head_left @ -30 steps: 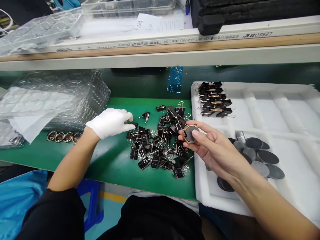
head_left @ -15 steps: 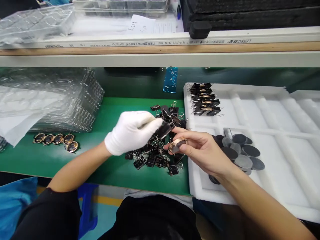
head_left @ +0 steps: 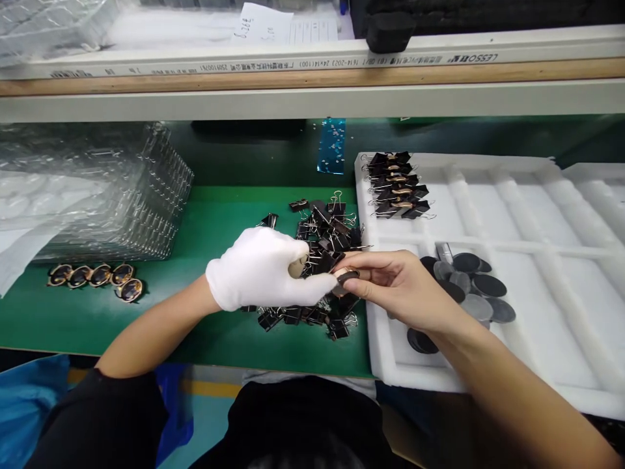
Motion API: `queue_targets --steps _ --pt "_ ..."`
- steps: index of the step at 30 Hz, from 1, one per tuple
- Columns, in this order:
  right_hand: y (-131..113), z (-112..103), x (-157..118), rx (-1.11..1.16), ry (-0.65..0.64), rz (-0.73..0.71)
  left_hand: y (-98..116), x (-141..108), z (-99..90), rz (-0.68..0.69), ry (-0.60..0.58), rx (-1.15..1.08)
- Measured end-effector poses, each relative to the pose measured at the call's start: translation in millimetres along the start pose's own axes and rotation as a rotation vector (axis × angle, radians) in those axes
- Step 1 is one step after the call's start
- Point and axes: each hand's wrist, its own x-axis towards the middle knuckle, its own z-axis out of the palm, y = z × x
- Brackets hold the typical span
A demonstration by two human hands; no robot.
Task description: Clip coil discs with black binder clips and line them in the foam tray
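My left hand, in a white glove, is bent over the pile of black binder clips, its thumb against a small round gold-rimmed piece. Whether a clip sits between its fingers is hard to tell. My bare right hand pinches that round piece between thumb and fingers, at the left edge of the white tray. Part of the piece is hidden by the fingertips. Clamped gold pieces with black clips stand in a column in the tray's upper left compartment.
Black and grey discs lie in the white tray at right. Several gold-rimmed round pieces rest at left, below stacked clear plastic trays. A shelf edge crosses above; blue tape hangs behind the clips.
The dark piece formerly raised at my left fingertips no longer shows clearly there. My left thumb has moved right to the round piece, which my right hand has turned. The view has shifted slightly.
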Motion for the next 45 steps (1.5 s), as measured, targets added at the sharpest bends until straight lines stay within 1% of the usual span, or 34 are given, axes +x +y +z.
queue_targets --steps 3,5,7,10,14,20,24,26,28,29,30,31,33,34,35,36,37,39,42,44,45 --pt "-2.6 -1.6 -1.1 -0.054 0.03 -0.057 -1.3 0.7 1.9 -0.023 0.038 0.03" --pt "-3.9 -5.6 -1.7 -0.1 0.089 -0.085 -3.5 2.0 0.3 -0.028 0.055 -0.027" --pt "-4.7 -10.6 -1.3 -0.123 0.168 -0.091 -4.5 2.9 -3.3 -0.047 0.019 -0.129" --pt "-5.1 -16.8 0.8 -0.109 0.243 -0.074 -2.3 2.4 -9.0 -0.072 -0.088 -0.289" --pt "-5.2 -19.6 1.4 -0.161 0.246 -0.052 1.6 -0.3 -10.9 -0.072 -0.195 -0.39" --pt "-7.8 -17.5 -0.4 -0.177 0.227 -0.015 -0.2 -1.6 -4.3 -0.071 -0.22 -0.371" --pt "-7.6 -17.2 0.6 -0.151 0.211 -0.009 2.1 -2.3 -0.8 -0.116 -0.252 -0.37" --pt "-6.4 -17.5 0.8 -0.145 0.212 -0.011 2.6 -2.1 -3.8 -0.112 -0.258 -0.361" --pt "-5.5 -17.9 0.8 -0.147 0.216 -0.004 -1.2 -0.5 -11.4 -0.04 -0.29 -0.343" --pt "-5.2 -18.3 0.9 -0.125 0.227 0.0 -5.5 1.1 -16.2 -0.009 -0.287 -0.332" --pt "-5.2 -18.7 1.1 -0.076 0.244 0.003 -11.6 3.3 -21.2 -0.008 -0.252 -0.312" --pt "-5.4 -19.2 1.5 0.0 0.261 0.011 -19.5 5.9 -25.6 -0.044 -0.182 -0.269" --pt "-5.7 -20.2 2.4 0.195 0.272 0.035 -39.1 11.8 -30.7 -0.21 0.017 -0.076" --pt "-5.5 -20.4 2.9 0.285 0.262 0.05 -49.7 14.8 -30.9 -0.3 0.09 0.063" --pt "-4.7 -20.4 3.4 0.354 0.243 0.063 -60.1 17.5 -29.4 -0.362 0.114 0.207" --pt "-3.3 -19.9 3.9 0.4 0.223 0.069 -69.4 19.9 -26.5 -0.399 0.081 0.314" --pt "-1.3 -19.2 4.4 0.428 0.206 0.071 -77.4 22.0 -22.4 -0.424 0.018 0.387" --pt "3.9 -16.9 5.5 0.454 0.191 0.066 -88.4 25.2 -12.8 -0.457 -0.131 0.457" --pt "10.3 -13.7 6.7 0.47 0.191 0.05 -95.5 28.7 -1.7 -0.482 -0.291 0.489" --pt "11.5 -13.0 7.1 0.477 0.182 0.049 -98.5 30.2 0.3 -0.471 -0.36 0.464" --pt "11.2 -13.0 7.1 0.478 0.169 0.052 -100.1 30.6 -0.3 -0.461 -0.373 0.444"
